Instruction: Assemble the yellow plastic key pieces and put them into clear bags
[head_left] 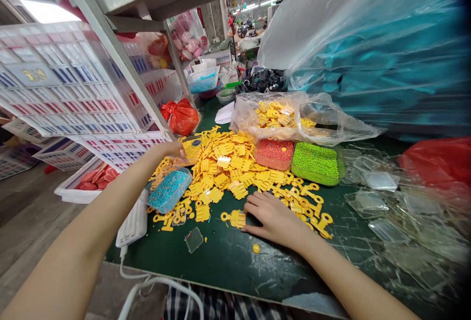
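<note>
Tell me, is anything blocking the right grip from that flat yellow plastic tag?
No, nothing visible stands between them: the right grip sits just beside the flat yellow plastic tag on the dark green tabletop.

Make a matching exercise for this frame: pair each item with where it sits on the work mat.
Items:
1. Left hand
2. Right hand
3. Tray of blue beads
4. Tray of green beads

Places:
A. Beside a tray of red beads, below a clear plastic bag
B. Flat on the green mat, by a loose yellow plastic piece
C. Over the yellow pile, by a tray of yellow beads
D. At the pile's near left edge

Pairs: 1-C, 2-B, 3-D, 4-A
</note>
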The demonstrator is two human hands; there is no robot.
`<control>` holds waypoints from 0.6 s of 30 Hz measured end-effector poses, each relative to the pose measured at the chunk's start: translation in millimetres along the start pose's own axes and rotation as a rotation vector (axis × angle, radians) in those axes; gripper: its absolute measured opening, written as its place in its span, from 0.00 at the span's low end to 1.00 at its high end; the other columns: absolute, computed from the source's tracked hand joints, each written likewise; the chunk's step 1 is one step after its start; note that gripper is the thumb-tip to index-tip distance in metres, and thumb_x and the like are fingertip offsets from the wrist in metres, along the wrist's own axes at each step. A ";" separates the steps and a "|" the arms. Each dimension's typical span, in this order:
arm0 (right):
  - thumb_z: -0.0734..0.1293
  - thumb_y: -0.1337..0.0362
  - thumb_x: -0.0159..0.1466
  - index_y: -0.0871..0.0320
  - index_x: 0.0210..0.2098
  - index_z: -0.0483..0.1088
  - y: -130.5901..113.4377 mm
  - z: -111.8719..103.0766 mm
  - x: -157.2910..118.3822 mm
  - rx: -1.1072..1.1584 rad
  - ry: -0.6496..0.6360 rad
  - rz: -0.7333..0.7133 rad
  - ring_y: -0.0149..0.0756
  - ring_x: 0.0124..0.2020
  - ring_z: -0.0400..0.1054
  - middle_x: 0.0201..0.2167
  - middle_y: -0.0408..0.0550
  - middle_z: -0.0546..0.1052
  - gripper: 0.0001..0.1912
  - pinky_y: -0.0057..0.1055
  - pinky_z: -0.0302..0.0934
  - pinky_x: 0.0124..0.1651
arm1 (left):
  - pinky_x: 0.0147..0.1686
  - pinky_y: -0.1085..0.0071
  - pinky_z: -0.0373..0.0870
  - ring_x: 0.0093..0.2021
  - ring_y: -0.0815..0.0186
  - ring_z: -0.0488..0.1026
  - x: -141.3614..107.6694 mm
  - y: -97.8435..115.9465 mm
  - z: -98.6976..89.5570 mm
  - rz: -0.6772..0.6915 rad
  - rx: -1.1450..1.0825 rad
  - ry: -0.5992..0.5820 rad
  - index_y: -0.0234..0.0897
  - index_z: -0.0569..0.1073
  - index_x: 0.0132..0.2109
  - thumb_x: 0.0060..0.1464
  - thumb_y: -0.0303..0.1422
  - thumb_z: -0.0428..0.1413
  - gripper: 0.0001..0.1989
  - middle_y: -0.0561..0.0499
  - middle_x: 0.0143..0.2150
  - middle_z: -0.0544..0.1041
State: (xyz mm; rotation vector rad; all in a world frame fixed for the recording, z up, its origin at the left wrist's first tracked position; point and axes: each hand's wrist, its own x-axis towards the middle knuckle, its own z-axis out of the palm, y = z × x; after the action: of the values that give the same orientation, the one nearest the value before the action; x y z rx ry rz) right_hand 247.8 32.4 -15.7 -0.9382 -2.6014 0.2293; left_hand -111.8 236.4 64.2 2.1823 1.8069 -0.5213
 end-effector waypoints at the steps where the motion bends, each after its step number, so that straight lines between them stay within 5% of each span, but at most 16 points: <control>1: 0.72 0.53 0.61 0.57 0.33 0.68 0.1 -0.1 -0.2 0.002 0.001 -0.005 0.41 0.38 0.67 0.35 0.48 0.75 0.14 0.36 0.60 0.41 | 0.32 0.72 0.66 0.34 0.59 0.75 2.6 -0.8 0.7 0.001 0.003 -0.010 0.36 0.81 0.31 0.39 0.42 0.63 0.14 0.47 0.33 0.82; 6: 0.71 0.53 0.61 0.57 0.34 0.69 0.2 -0.7 -0.9 0.008 0.015 -0.009 0.40 0.38 0.66 0.35 0.48 0.74 0.14 0.36 0.60 0.41 | 0.32 0.73 0.65 0.35 0.59 0.76 4.4 -1.5 2.9 0.004 -0.005 -0.007 0.36 0.82 0.32 0.40 0.38 0.62 0.12 0.47 0.34 0.83; 11: 0.71 0.53 0.61 0.58 0.35 0.69 -0.4 -1.4 -1.2 0.012 0.012 -0.013 0.40 0.38 0.66 0.35 0.48 0.74 0.14 0.36 0.60 0.41 | 0.36 0.71 0.65 0.40 0.57 0.76 -12.7 -0.8 4.1 0.006 -0.035 0.125 0.37 0.83 0.40 0.47 0.46 0.59 0.19 0.46 0.41 0.82; 18: 0.70 0.53 0.62 0.57 0.36 0.70 0.4 -1.0 -1.8 0.017 -0.015 -0.004 0.41 0.40 0.67 0.36 0.49 0.75 0.14 0.37 0.60 0.43 | 0.38 0.69 0.65 0.39 0.55 0.75 -34.6 12.7 11.9 -0.045 -0.127 0.261 0.36 0.82 0.38 0.46 0.52 0.60 0.23 0.47 0.34 0.82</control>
State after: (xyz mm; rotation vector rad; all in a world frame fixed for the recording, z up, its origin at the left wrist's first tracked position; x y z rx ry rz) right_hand 249.7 31.6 -15.4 -0.9294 -2.6103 0.2576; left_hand -106.2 198.2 68.0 2.2111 1.9628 -0.1288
